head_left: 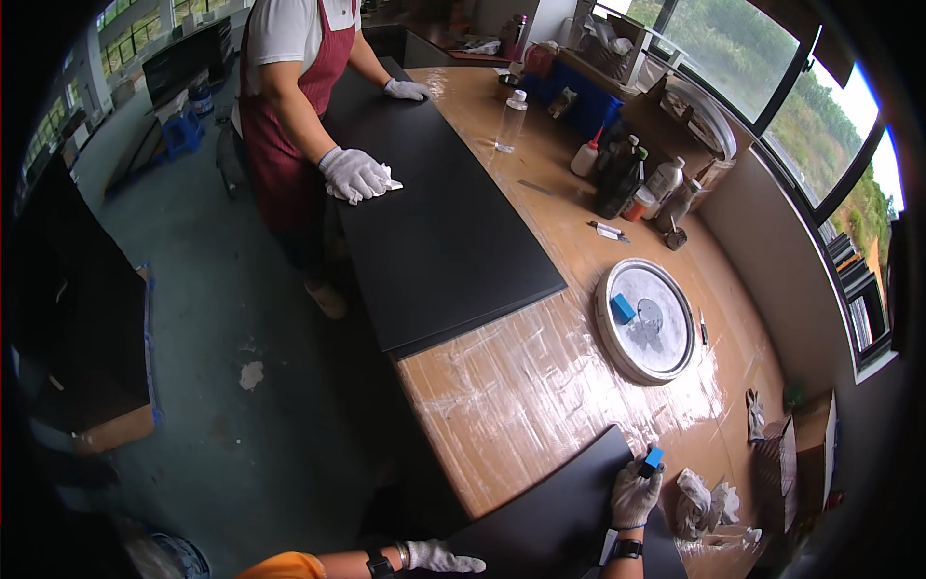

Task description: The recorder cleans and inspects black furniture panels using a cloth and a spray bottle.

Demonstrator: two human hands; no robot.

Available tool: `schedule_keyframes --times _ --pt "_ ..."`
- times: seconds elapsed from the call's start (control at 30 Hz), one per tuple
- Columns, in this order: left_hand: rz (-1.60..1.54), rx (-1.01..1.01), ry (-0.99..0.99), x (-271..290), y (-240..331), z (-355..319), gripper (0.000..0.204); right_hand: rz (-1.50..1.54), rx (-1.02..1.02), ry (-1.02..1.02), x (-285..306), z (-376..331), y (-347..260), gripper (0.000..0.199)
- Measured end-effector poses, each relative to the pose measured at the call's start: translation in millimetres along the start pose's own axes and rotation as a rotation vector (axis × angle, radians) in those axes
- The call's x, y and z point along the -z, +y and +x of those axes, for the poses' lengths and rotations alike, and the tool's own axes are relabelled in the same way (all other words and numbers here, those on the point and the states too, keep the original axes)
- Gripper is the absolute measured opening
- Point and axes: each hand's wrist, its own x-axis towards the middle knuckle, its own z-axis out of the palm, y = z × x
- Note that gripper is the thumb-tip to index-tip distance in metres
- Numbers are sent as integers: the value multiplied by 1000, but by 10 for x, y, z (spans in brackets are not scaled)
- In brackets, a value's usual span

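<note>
A black panel lies at the lower edge of the picture, partly on the wrapped table. My left hand, in a white glove, rests on or just over its near side with fingers stretched out. Over the panel's right part, my gloved right hand pinches a small blue block. Farther off, a round white lid or tub carries a second blue block and a grey wet patch. A larger black panel lies beyond, where a co-worker's gloved hand presses a white cloth.
Crumpled white rags lie right of my right hand. A clear bottle, several dark and white bottles and a blue crate stand along the far table side. The co-worker in a red apron stands at the table's left edge.
</note>
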Motion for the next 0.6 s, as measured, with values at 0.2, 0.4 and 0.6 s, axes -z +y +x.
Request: schedule_keyframes --times 0.2,0.4,0.6 --pt "122 -48 -2 -131 522 -100 56 14 -13 -26 25 15 10 53" --pt "112 -104 47 -159 717 -117 54 47 -24 -43 54 11 -5 53" --pt "132 -126 46 -158 749 -121 53 41 -21 -38 26 12 14 54"
